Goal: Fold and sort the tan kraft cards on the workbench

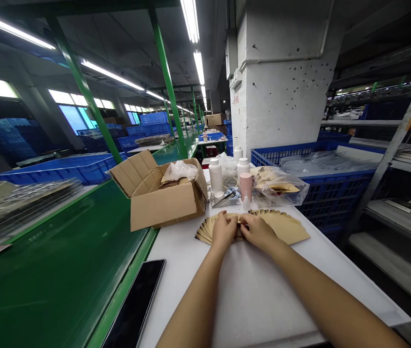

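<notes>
On the white table (187,270), brown paper pieces lie fanned out in two groups, a left fan (206,229) and a wider right fan (288,226). My left hand (224,229) rests at the right side of the left fan, fingers bent together at the paper. Close beside it, my right hand (258,230) has its thumb and fingers pinched near the same paper, between the two fans. The fingertips of both hands nearly meet. What exactly each pinch holds is too small to make out.
An open cardboard box (167,208) stands at the left, by a green conveyor (63,256). Behind the hands are white bottles (215,176), a pink bottle (246,186) and a plastic bag (281,186). A phone (136,302) lies front left; a blue crate (335,193) stands right.
</notes>
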`<action>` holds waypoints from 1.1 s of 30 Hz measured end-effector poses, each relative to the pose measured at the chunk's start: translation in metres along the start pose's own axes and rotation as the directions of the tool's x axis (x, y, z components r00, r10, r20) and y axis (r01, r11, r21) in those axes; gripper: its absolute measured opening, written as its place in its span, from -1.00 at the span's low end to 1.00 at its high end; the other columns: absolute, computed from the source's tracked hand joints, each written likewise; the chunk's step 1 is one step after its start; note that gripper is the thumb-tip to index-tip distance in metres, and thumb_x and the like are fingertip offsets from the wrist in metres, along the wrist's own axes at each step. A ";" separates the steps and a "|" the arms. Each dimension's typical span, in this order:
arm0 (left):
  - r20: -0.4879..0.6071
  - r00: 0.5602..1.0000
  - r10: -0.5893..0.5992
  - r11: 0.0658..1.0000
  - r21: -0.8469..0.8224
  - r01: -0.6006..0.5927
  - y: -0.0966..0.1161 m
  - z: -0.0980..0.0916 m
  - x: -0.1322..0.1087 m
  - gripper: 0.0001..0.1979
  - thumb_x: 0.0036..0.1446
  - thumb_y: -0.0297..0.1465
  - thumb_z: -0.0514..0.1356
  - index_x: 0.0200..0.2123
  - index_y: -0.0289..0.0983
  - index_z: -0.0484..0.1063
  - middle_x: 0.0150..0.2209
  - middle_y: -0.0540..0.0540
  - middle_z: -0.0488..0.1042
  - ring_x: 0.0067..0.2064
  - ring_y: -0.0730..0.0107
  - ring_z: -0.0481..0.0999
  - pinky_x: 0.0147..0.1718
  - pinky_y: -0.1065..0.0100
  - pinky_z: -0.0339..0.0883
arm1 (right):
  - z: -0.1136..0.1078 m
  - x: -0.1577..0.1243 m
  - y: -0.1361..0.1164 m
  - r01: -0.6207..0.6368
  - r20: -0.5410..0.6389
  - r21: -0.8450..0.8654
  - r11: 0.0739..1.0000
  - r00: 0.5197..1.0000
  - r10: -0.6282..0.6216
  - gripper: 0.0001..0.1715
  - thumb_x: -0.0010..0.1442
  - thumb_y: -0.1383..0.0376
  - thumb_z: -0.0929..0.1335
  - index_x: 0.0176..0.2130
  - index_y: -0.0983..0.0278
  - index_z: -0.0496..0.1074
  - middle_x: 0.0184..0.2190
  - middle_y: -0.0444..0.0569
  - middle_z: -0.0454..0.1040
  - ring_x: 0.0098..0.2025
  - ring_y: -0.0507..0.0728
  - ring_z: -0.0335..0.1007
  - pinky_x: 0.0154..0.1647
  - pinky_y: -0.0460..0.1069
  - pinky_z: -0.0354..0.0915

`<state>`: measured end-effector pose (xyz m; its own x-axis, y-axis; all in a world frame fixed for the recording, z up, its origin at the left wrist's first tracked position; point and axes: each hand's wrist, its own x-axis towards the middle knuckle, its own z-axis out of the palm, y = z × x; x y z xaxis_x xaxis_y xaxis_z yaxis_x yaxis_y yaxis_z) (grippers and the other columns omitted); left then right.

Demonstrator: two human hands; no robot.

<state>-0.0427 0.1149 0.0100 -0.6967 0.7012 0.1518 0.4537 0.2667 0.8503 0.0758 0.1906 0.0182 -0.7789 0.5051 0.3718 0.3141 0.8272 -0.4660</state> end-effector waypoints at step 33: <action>0.202 0.940 0.275 0.929 -0.306 -0.206 0.021 0.012 -0.019 -0.52 -0.11 -0.61 -0.05 -0.09 -0.33 0.41 -0.18 -0.09 0.51 -0.17 0.30 0.45 -0.18 0.35 0.34 | -0.014 0.000 0.007 0.033 -0.460 0.119 0.992 0.888 0.025 -0.74 0.19 0.26 0.21 -0.20 0.21 0.44 -0.28 -0.02 0.45 -0.24 0.08 0.36 -0.21 -0.04 0.26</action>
<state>-0.0134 0.1152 0.0191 -0.4183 0.8658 0.2747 0.3949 -0.0991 0.9134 0.0856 0.1997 0.0260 -0.4339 0.5826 0.6872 0.2208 0.8083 -0.5459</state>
